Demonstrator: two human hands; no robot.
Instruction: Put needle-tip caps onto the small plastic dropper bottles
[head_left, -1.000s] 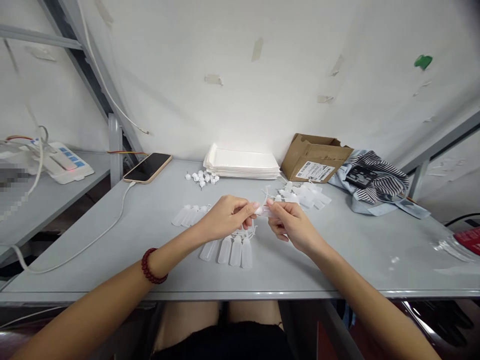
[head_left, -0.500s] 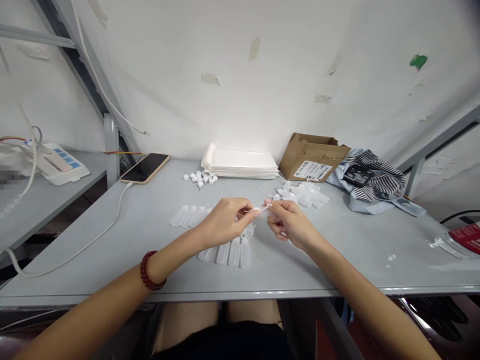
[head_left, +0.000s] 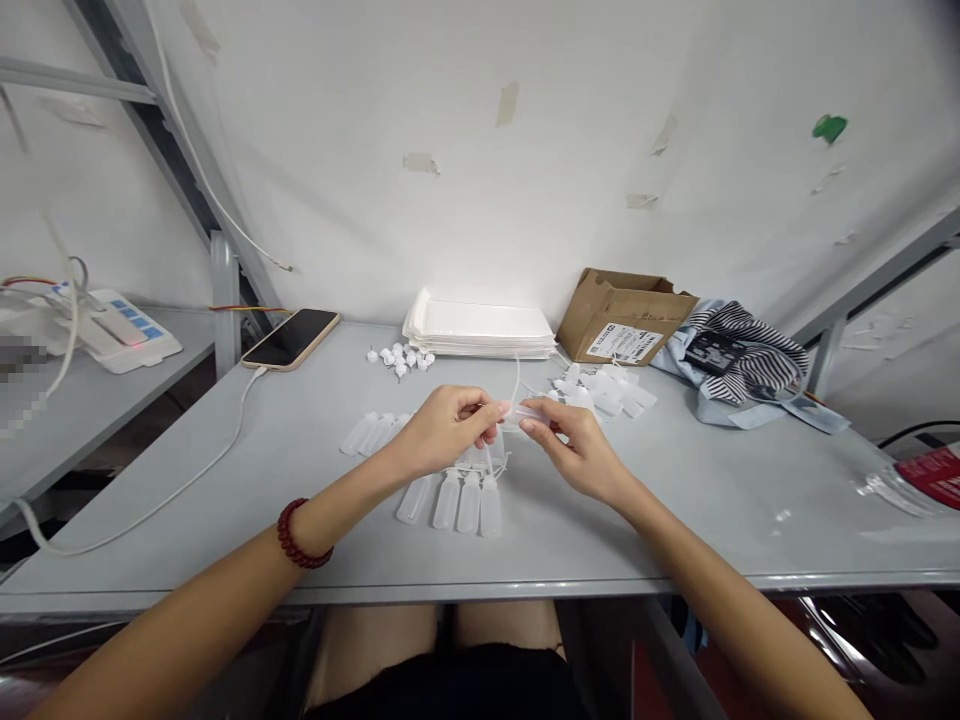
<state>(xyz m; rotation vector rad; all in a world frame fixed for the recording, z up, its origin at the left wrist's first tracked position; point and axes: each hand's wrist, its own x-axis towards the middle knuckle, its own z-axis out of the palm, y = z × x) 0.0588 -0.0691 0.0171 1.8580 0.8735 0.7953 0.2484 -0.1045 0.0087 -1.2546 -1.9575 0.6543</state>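
Above the middle of the desk, my right hand (head_left: 574, 445) is closed round a small translucent plastic bottle (head_left: 529, 411). My left hand (head_left: 454, 430) pinches the white end of that bottle, its fingertips close to those of my right hand. A thin white strip (head_left: 517, 375) sticks up between the hands; where it joins is hidden by fingers. Below them several similar bottles (head_left: 469, 503) lie in a row with thin white strips at their tops. More bottles (head_left: 364, 433) lie left of my left hand, and another heap (head_left: 611, 388) lies beyond my right hand.
Several small white caps (head_left: 401, 357) with thin pins lie at the back. Beside them are a stack of white envelopes (head_left: 480, 328) and an opened cardboard box (head_left: 626, 315). A phone (head_left: 291, 338) on a cable is at left; striped cloth (head_left: 739, 360) and a clear bottle (head_left: 911, 482) are at right.
My hands have shifted slightly left and changed their hold on the small bottle. The thin white strip now points upward between them.
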